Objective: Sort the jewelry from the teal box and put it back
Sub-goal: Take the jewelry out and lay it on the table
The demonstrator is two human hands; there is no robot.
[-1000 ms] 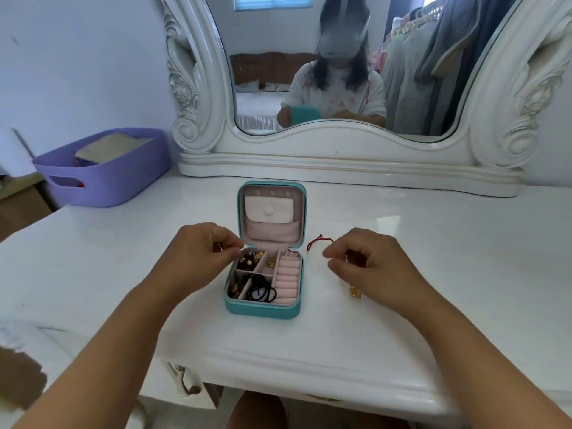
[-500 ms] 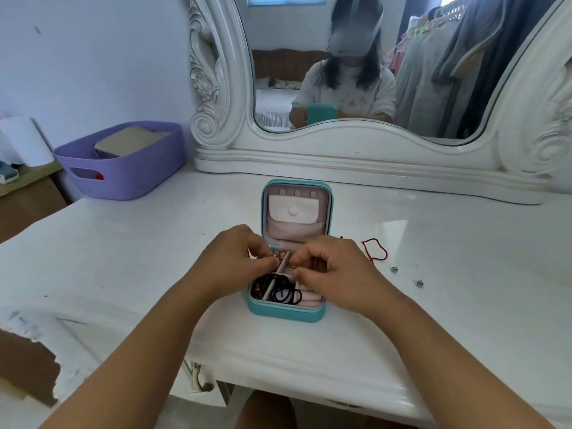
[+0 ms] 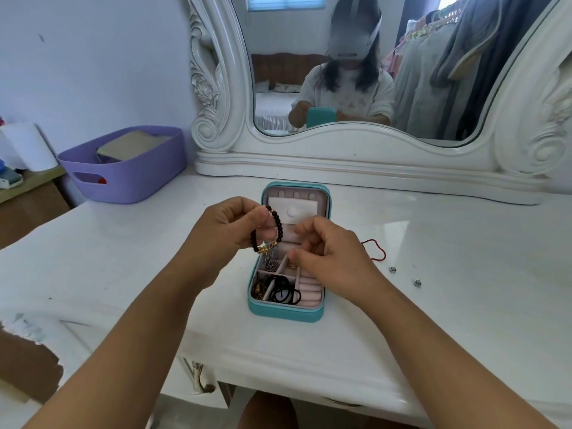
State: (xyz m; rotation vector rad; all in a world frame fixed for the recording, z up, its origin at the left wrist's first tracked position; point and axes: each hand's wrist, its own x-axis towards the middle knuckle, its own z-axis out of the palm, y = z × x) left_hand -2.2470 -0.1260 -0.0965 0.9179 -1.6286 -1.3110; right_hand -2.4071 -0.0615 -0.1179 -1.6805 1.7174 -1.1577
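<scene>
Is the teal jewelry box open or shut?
Open: the teal jewelry box has its lid upright, exposing compartments holding black hair ties.

Right hand (image 3: 334, 258) hid the teal box's (image 3: 286, 314) upper right compartment; what its curled fingers held could not be told. Small jewelry in the left compartments was too tangled to identify.

Both forearms are bare from the bottom edge of the frame up to the wrists, with no sleeve, watch, bracelet or ring worn on either. The left hand (image 3: 230, 230) and the right hand (image 3: 332, 252) have short, unpainted nails (as far as the visible fingertips show). A bare knee (image 3: 267, 410) shows below the table edge.
</scene>
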